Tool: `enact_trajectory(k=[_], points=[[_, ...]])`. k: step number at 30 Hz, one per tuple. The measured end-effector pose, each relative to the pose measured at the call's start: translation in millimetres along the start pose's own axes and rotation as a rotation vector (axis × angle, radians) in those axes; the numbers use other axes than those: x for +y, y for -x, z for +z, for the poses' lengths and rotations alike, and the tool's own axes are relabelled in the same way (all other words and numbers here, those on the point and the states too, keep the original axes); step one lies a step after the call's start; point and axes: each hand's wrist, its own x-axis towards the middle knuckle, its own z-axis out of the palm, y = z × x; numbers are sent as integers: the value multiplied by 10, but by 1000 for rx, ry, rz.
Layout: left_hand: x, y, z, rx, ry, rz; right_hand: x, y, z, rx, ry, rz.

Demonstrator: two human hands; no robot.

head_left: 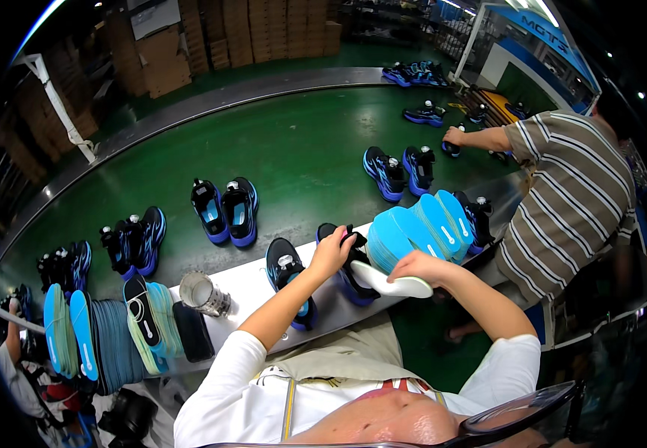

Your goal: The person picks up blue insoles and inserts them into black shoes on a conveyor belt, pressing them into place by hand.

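My left hand (331, 252) is closed on the upper of a black and blue sneaker (356, 287), which stands on the white bench strip (246, 278) in front of me. Pinched in my right hand (418, 267) is an insole (383, 282), its pale underside showing and its tip at the sneaker's opening. A second sneaker (282, 263) with white crumpled stuffing is just left of my left arm. Behind my right hand lies a fanned stack of bright blue insoles (406, 231). My fingers partly cover the held sneaker's opening.
Bundled insoles (118, 343) and a clear cup (204, 293) stand at the left. Several pairs of sneakers (225, 210) sit along the green conveyor belt (293, 142). A co-worker in a striped shirt (570, 201) reaches over the belt at the right. Cartons (241, 37) are stacked beyond.
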Motion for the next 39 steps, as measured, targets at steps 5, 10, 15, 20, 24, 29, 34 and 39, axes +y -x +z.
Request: enact_trajectory(k=[5, 10, 15, 20, 24, 29, 34, 39], points=[[4, -30, -14, -69, 137, -22, -2, -537, 227, 48, 363, 77], [-67, -32, -20, -148, 134, -36, 534, -1096, 516, 307, 1000, -477], [-14, 6, -52, -182, 126, -52, 559, -728, 670, 428, 1118, -498], [-31, 33, 3, -118, 49, 2, 287, -443, 660, 400, 1197, -279], [16, 25, -15, -148, 42, -52, 376, -529, 525, 253, 1163, -300], [-29, -1, 3, -184, 67, -86, 493, -613, 549, 344, 1189, -539], [36, 0, 7, -197, 109, -95, 633, -981, 571, 387, 1266, -582], [66, -11, -32, -191, 100, -77, 451, -1040, 574, 184, 1372, -328]])
